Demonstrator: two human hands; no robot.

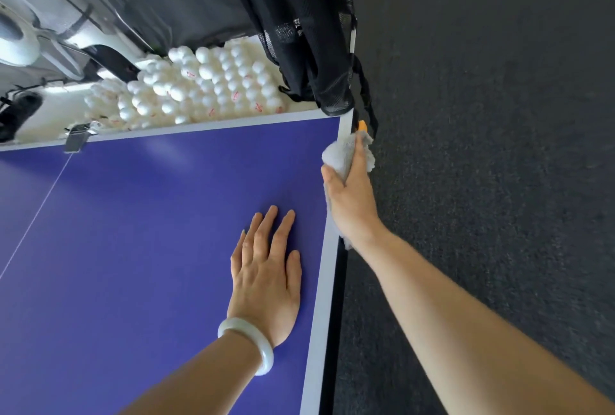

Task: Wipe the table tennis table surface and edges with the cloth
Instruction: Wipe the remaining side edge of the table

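Right grip (349,196): clutches cloth (336,155) against counter (327,268) edge — edge runs ahead, corner (346,116) just beyond.
Left grip (266,268): flat, empty, alongside.

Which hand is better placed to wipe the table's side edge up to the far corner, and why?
The right hand: it grips the cloth against the table edge near the corner. The left hand lies flat on the blue surface, holding nothing.

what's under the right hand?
A grey cloth, gripped by the right hand against the table side edge near the corner. The edge beneath the cloth is covered, so its state can't be seen.
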